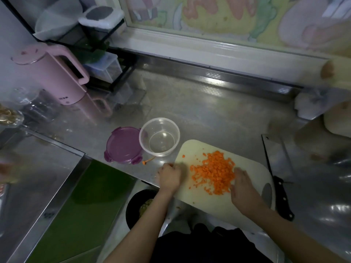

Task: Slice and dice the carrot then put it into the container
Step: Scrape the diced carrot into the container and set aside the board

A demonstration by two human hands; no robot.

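A heap of diced carrot (214,172) lies in the middle of a white cutting board (197,150). My left hand (169,176) grips the board's left edge with curled fingers. My right hand (242,186) lies on the board with straight fingers against the right side of the heap. An empty clear round container (159,136) stands on the steel counter just beyond the board's left corner. Its purple lid (123,145) lies beside it on the left. A carrot stem end (147,161) lies on the counter in front of the container.
A cleaver (278,168) with a black handle lies on the counter right of the board. A pink kettle (55,76) and a black rack with boxes stand at the back left. A sink (38,186) sits at the left. A dark bowl (141,205) is below the counter edge.
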